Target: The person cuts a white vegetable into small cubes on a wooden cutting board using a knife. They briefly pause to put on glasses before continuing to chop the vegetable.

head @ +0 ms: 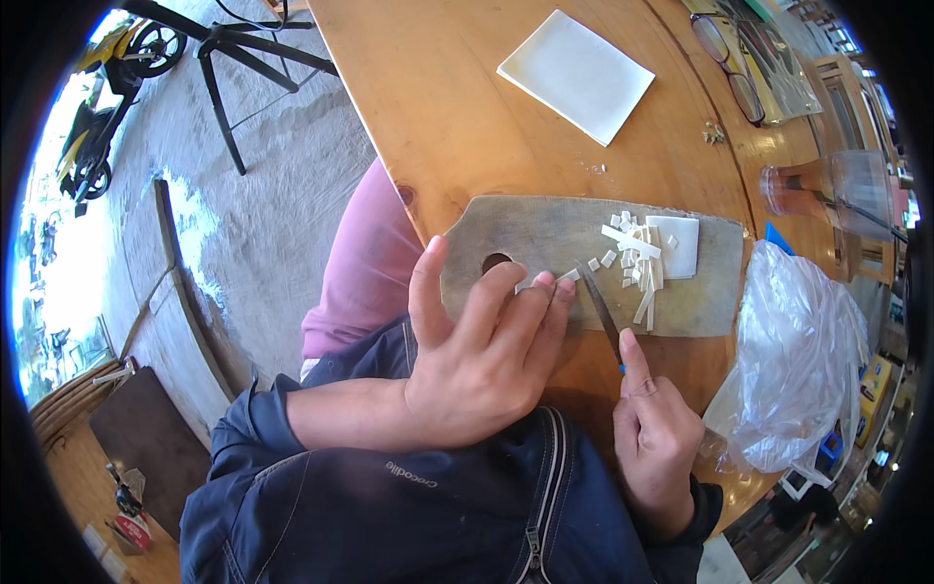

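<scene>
My right hand [653, 427] grips a small knife [603, 305] by its handle, the index finger stretched along the back. The blade's tip rests by a thin white strip [568, 277] on the worn wooden cutting board [533, 219]. Fingertips of my left hand [489, 343] press that strip down; its other end is hidden under them. A couple of small white squares [608, 258] lie just past the blade. Farther right on the board are a pile of cut strips and squares [640, 255] and a white flat slab [680, 248].
On the wooden table [438, 87] lies a larger white slab [576, 77]. Eyeglasses [730, 69] sit at the far right. A clear cup with a brown drink [810, 188] stands beyond the board, and a crumpled plastic bag [795, 365] is at its right end.
</scene>
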`<act>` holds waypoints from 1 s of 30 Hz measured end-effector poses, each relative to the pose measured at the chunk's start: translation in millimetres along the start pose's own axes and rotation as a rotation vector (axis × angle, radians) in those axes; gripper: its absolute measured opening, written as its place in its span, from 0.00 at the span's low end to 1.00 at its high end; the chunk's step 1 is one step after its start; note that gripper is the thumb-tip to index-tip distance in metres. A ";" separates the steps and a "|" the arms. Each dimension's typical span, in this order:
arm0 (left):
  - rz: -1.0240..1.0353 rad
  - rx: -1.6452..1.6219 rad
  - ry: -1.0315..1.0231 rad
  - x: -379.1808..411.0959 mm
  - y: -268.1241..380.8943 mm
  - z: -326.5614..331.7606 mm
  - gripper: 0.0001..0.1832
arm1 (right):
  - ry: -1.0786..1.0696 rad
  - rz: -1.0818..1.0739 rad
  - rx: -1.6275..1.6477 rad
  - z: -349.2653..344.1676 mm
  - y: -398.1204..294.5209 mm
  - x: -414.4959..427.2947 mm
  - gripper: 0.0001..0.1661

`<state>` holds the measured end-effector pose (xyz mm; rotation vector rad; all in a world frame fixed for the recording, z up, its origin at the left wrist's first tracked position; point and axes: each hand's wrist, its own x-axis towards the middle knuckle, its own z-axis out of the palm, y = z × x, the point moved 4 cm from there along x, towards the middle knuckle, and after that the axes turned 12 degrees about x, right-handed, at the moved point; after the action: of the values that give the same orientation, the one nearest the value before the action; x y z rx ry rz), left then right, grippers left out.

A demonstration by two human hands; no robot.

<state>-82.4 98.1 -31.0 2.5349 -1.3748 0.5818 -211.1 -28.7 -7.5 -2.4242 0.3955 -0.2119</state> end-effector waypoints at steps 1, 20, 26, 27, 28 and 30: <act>-0.003 -0.013 -0.004 0.1 -0.5 -0.3 0.21 | -0.007 -0.006 0.010 0.7 -1.2 -0.2 0.46; -0.011 -0.042 0.084 -2.0 0.7 0.6 0.15 | -0.029 -0.009 -0.071 8.2 -6.4 0.6 0.43; -0.011 -0.005 0.036 -4.5 -1.1 -2.3 0.17 | 0.018 0.008 -0.063 4.9 -1.6 -0.5 0.43; -0.008 0.002 0.016 -5.1 -1.5 -2.6 0.19 | 0.023 0.007 -0.050 4.4 -0.9 -1.2 0.43; -0.004 0.008 -0.004 -5.7 -1.8 -2.5 0.21 | 0.028 0.006 -0.038 4.4 -0.8 -1.7 0.44; 0.004 0.017 0.017 -5.8 -2.8 -1.5 0.21 | 0.016 -0.029 -0.008 5.6 -3.7 -1.1 0.44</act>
<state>-83.2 104.6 -32.0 2.5349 -1.3754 0.6177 -209.9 -22.2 -9.5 -2.4391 0.3697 -0.2422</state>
